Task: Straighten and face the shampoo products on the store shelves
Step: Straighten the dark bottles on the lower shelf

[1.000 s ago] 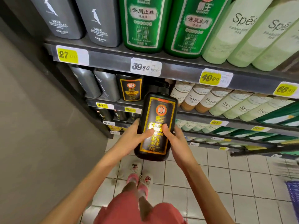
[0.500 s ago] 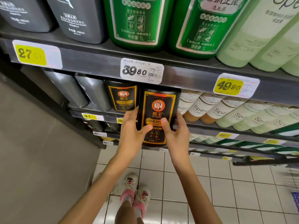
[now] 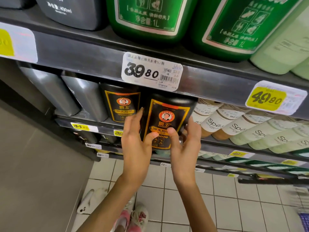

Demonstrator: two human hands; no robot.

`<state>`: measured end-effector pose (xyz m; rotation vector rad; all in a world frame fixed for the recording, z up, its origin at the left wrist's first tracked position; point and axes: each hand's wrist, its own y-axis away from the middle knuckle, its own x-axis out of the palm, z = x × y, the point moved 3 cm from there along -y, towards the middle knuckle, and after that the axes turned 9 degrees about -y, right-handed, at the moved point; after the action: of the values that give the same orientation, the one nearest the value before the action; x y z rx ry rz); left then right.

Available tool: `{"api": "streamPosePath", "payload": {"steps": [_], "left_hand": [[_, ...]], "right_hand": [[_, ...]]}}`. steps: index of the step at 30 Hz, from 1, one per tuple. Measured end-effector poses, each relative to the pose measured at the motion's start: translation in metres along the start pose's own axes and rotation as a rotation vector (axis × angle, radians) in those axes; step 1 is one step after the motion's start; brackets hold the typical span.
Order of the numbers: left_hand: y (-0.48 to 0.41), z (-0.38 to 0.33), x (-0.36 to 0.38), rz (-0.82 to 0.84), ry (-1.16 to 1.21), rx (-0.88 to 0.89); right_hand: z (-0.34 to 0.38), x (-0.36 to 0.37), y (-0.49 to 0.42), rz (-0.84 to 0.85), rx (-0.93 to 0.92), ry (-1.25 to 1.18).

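Item: one black shampoo bottle [image 3: 167, 118] with a gold-framed label, a red band across the label top and a round red portrait emblem. Its label faces out into the aisle. The body leans slightly, and its top is hidden behind the edge of the upper shelf [image 3: 80, 52].

Location: second shelf level, directly below the white price tag [image 3: 152, 71]. It stands just right of an identical black bottle [image 3: 122, 102] and left of a row of pale bottles [image 3: 234, 126]. Whether its base sits on the shelf cannot be told, since the hands cover it.

Left hand [image 3: 135, 148]: grips the bottle. The fingers lie straight up its left side, between the two black bottles, and the thumb presses on the label.

Right hand [image 3: 185, 151]: grips the bottle. The fingers wrap round the right side and the thumb rests on the label beside the left thumb.

Legible writing:
- The white tag reads "39 80".
- A yellow tag [image 3: 267, 97] to the right reads "49 80".
- The pale bottles read "Spes".
- The green bottles [image 3: 147, 17] on the upper shelf read "1L".
- A dark grey bottle [image 3: 71, 12] beside them reads "400ml"
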<state>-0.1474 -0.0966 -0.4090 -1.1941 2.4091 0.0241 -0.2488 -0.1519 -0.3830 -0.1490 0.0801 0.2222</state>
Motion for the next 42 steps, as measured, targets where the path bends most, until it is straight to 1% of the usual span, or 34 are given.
{"api": "streamPosePath", "payload": {"steps": [4,12,21,23,26,28,35,42], "left_hand": [[0.001,0.007,0.006,-0.068,0.028,0.026],[-0.002,0.02,0.02,-0.106,0.078,0.06],[-0.008,0.021,0.027,-0.107,0.05,-0.013],[-0.005,0.021,0.026,-0.105,0.042,-0.037],[-0.002,0.023,0.024,-0.099,0.042,-0.122],[-0.002,0.021,0.025,-0.095,0.035,-0.136],[-0.01,0.013,0.032,-0.118,0.0,-0.149],[-0.013,0.01,0.035,-0.123,-0.019,-0.144]], "right_hand": [[-0.009,0.004,-0.003,-0.028,-0.03,-0.011],[-0.022,0.007,-0.005,-0.097,-0.072,-0.008],[-0.029,0.015,-0.005,-0.229,0.057,-0.09],[-0.033,0.015,0.0,-0.256,0.103,-0.095],[-0.039,0.017,0.006,-0.262,0.207,-0.108],[-0.04,0.016,0.005,-0.288,0.244,-0.122],[-0.039,0.016,-0.01,-0.323,0.222,-0.068],[-0.042,0.019,-0.012,-0.381,0.256,-0.038]]}}
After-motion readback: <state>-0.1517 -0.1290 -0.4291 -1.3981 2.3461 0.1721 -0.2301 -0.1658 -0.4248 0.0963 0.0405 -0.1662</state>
